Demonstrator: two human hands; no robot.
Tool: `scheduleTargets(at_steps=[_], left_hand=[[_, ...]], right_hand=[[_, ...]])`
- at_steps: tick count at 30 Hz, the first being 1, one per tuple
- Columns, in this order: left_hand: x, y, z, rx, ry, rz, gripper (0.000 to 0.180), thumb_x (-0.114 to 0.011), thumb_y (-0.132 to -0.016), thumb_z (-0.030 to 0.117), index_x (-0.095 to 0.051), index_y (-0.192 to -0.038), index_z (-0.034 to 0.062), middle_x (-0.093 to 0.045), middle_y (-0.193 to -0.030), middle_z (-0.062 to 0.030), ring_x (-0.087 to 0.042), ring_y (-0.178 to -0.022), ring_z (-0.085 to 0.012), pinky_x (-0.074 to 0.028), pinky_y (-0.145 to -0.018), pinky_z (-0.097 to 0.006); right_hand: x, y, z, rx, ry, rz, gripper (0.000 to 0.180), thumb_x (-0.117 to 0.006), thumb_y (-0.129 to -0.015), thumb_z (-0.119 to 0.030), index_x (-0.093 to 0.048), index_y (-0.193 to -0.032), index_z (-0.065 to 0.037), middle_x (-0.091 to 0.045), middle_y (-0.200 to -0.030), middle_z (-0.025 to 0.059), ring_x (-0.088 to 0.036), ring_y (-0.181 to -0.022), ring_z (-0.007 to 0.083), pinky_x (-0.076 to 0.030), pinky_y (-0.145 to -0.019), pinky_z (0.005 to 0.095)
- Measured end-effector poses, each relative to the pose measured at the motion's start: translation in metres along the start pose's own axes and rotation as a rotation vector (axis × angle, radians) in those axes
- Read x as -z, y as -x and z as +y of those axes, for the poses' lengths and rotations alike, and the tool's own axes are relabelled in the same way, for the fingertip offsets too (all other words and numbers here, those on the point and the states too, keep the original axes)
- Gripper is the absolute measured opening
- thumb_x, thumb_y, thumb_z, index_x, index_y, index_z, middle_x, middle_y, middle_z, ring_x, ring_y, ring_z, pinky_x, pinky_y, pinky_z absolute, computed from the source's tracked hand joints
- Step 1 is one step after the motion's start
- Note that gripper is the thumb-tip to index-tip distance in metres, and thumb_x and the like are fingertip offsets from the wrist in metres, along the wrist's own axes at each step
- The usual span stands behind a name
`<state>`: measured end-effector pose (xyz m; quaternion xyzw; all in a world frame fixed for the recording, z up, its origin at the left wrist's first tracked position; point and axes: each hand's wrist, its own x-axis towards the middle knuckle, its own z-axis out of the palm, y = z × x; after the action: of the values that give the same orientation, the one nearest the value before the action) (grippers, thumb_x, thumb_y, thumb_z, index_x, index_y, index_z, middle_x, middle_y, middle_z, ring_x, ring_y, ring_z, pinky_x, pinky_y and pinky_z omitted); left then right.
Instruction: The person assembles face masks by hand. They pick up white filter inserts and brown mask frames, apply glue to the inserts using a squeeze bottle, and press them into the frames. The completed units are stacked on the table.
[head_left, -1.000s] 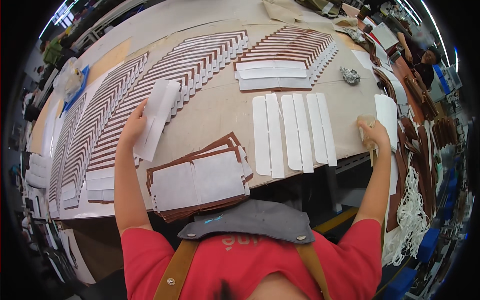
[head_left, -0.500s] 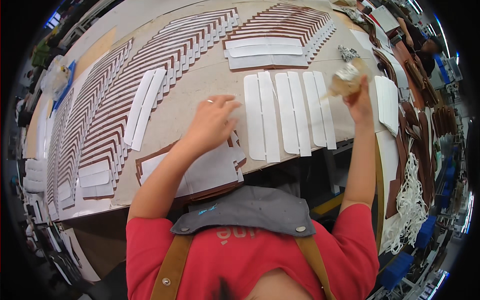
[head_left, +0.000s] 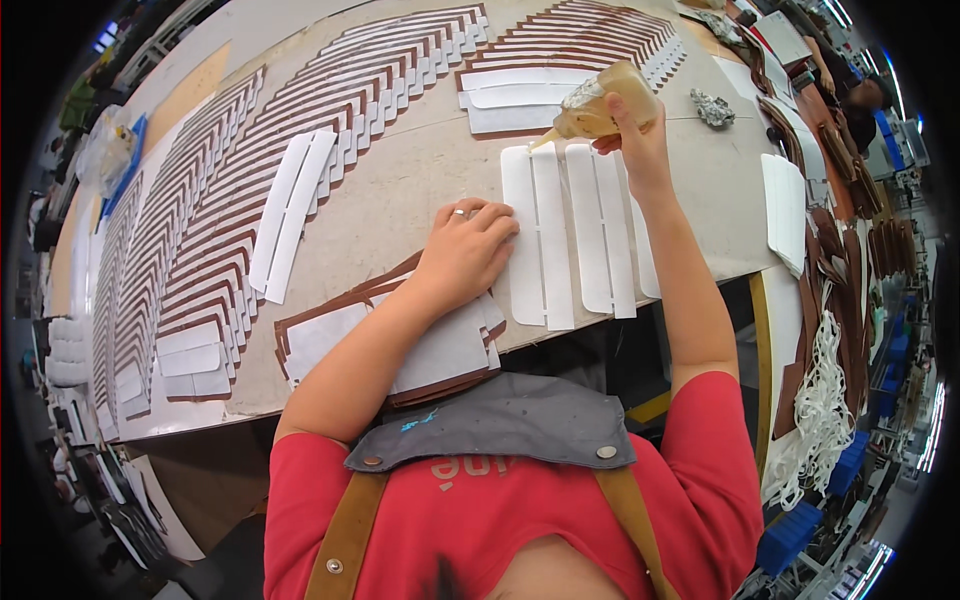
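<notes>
On the beige counter (head_left: 400, 190), the left hand (head_left: 465, 250) lies flat steadying long white strips (head_left: 570, 235), while the right hand (head_left: 635, 135) grips a tilted amber glue bottle (head_left: 600, 105), nozzle downward.

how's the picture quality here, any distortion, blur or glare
Head view: strong fisheye, the table edge bows and the corners go black; even light, soft shadows, no harsh glare; the right hand with the bottle is sharp, and things at the rim look squeezed and small.

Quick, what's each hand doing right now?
Left hand: open, fingers curled, resting on the left edge of a white strip, holding nothing.
Right hand: closed around a squeeze bottle, its nozzle pointing at the white strips.
</notes>
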<state>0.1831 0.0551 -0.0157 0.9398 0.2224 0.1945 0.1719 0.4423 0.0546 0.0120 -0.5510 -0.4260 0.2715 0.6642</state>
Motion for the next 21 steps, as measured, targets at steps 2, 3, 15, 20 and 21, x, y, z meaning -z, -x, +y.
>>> scheduleTargets(at_steps=[2, 3, 15, 20, 21], left_hand=[[0.000, 0.000, -0.002, 0.017, 0.040, -0.033, 0.021, -0.057, -0.080, 0.014, -0.055, -0.101, 0.0098, -0.053, -0.116, -0.0039, -0.045, -0.112, -0.0272, -0.030, -0.095, -0.043], [0.000, 0.000, -0.002, 0.017, 0.044, -0.031, 0.021, -0.057, -0.080, 0.014, -0.055, -0.101, 0.0099, -0.053, -0.116, -0.0038, -0.045, -0.112, -0.0272, -0.030, -0.095, -0.043], [0.001, 0.000, -0.001, 0.022, 0.044, -0.023, 0.020, -0.058, -0.081, 0.015, -0.055, -0.100, 0.0103, -0.053, -0.115, -0.0035, -0.045, -0.112, -0.0277, -0.031, -0.094, -0.043], [0.000, 0.000, -0.001, 0.017, 0.039, -0.018, 0.020, -0.058, -0.081, 0.015, -0.055, -0.100, 0.0105, -0.054, -0.115, -0.0035, -0.045, -0.111, -0.0272, -0.031, -0.094, -0.043], [0.000, 0.000, -0.001, 0.018, 0.040, -0.022, 0.020, -0.058, -0.081, 0.015, -0.055, -0.100, 0.0105, -0.054, -0.115, -0.0034, -0.045, -0.111, -0.0270, -0.031, -0.093, -0.043]], right_hand=[[-0.004, 0.000, 0.001, 0.006, 0.018, 0.034, 0.051, -0.065, -0.082, -0.040, -0.043, -0.102, 0.001, -0.058, -0.077, 0.0092, -0.058, -0.052, 0.0124, -0.047, -0.044, 0.0208], [-0.005, -0.001, 0.001, 0.011, 0.027, 0.051, 0.052, -0.066, -0.082, -0.041, -0.042, -0.102, 0.001, -0.058, -0.077, 0.0093, -0.058, -0.051, 0.0125, -0.047, -0.044, 0.0209], [-0.001, 0.001, 0.007, -0.017, 0.020, 0.013, 0.048, -0.064, -0.083, -0.039, -0.045, -0.104, 0.000, -0.058, -0.077, 0.0082, -0.056, -0.049, 0.0110, -0.044, -0.040, 0.0198], [0.006, 0.022, 0.003, -0.086, 0.032, -0.044, 0.045, -0.061, -0.085, -0.038, -0.047, -0.106, 0.000, -0.058, -0.077, 0.0067, -0.054, -0.048, 0.0104, -0.041, -0.038, 0.0195], [0.006, 0.027, 0.000, -0.092, 0.033, -0.045, 0.045, -0.061, -0.085, -0.037, -0.047, -0.107, -0.001, -0.058, -0.078, 0.0067, -0.054, -0.048, 0.0103, -0.040, -0.037, 0.0196]])
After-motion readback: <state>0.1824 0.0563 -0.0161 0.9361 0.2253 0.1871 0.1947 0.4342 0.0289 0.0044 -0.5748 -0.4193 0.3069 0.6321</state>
